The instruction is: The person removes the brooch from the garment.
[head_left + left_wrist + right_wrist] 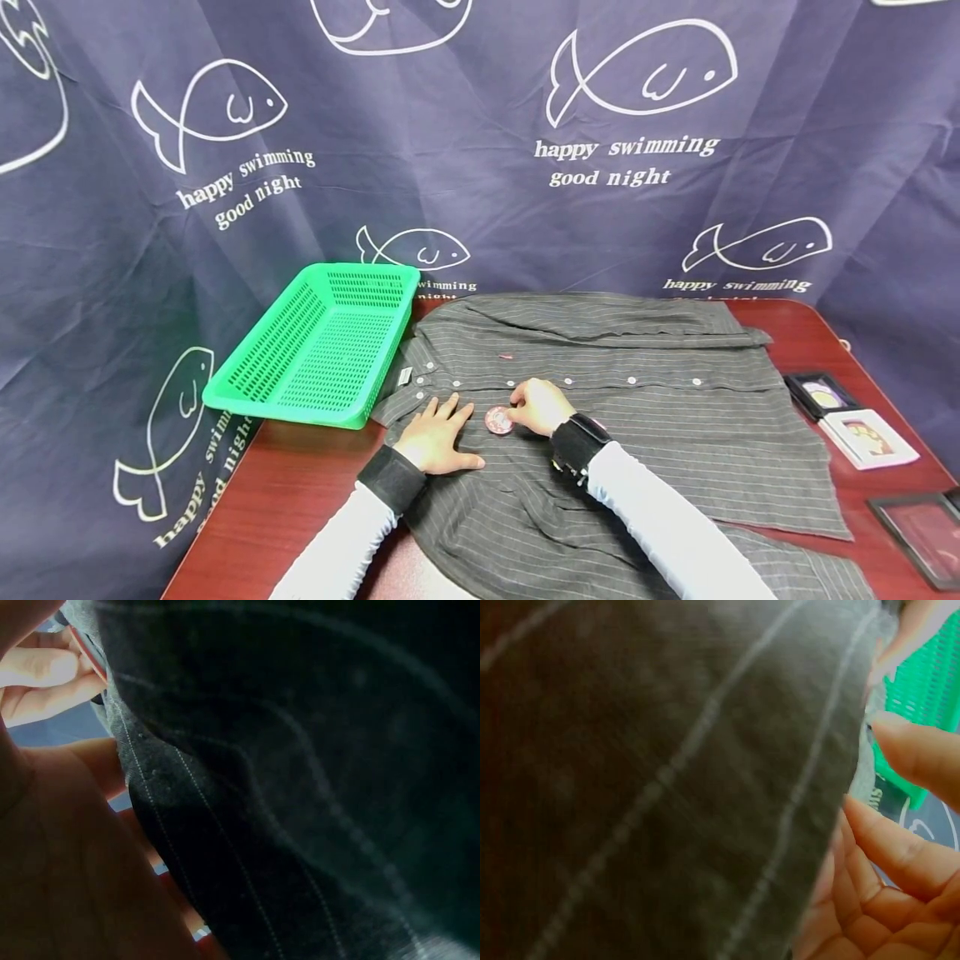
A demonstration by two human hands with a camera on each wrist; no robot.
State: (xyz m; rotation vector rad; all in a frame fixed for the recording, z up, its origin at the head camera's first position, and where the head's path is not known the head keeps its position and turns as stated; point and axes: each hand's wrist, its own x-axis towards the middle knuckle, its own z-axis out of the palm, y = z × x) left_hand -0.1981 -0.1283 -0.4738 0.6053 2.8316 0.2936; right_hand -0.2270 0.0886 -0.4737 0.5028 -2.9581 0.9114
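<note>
While the left hand [433,440] lies spread on one pinstriped shirt [675,450], the right hand [542,407] touches one round red disc [497,420] there with curled fingers; whether they pinch cannot be told. The right wristband [578,443] partly hides something pink [599,424]. Only the left wrist view shows the disc edge-on.

Curtained-off tabletop workspace, seemingly indoors, fish-print fabric backdrop [480,183], glossy red-brown table [292,483]

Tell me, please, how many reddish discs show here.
1 clearly: the reddish disc in the right grip, over the striped shirt; a pink sliver beside the right wristband may be another, partly hidden.
</note>
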